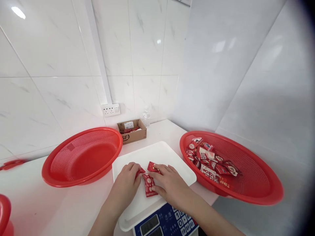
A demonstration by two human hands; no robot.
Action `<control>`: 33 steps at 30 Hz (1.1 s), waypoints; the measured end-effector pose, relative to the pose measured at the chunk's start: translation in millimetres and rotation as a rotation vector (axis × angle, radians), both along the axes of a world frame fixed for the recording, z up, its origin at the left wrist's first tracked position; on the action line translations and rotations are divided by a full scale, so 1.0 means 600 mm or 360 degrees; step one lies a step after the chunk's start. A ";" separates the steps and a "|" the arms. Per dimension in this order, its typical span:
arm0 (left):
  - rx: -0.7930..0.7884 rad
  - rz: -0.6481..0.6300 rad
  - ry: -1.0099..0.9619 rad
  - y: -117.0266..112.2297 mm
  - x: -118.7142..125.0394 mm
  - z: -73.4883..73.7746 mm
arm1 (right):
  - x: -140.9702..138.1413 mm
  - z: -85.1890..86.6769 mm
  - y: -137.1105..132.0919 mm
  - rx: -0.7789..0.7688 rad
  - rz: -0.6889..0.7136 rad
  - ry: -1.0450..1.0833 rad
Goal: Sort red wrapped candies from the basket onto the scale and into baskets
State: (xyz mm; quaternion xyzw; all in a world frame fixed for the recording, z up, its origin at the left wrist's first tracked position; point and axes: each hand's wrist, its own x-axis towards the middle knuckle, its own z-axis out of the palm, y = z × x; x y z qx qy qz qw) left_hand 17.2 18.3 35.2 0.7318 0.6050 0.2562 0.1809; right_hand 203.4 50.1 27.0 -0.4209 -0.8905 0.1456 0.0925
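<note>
The white tabletop stood in a corner of white marbled tiles. A cardboard box read "SF". Two red baskets flanked a scale; the right basket held a heap of packets. Three red packets lay on its white tray. The left hand pinched one, and the right hand rested spread on two.

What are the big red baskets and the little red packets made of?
The baskets look like glossy moulded plastic, with tiny mesh holes. The packets look like thin, shiny printed film, plastic or foil; I cannot tell which.
</note>
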 end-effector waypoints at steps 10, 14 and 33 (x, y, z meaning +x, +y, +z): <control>-0.0038 -0.0062 0.0141 -0.002 -0.001 0.003 | -0.004 0.004 -0.002 0.0020 -0.0019 0.0030; -0.0058 -0.0085 0.0252 -0.008 -0.012 0.007 | -0.001 0.003 0.000 0.0013 -0.0006 0.0038; 0.0070 0.0037 0.0078 -0.010 -0.018 0.016 | 0.217 0.048 0.134 0.0001 -0.0819 -0.0265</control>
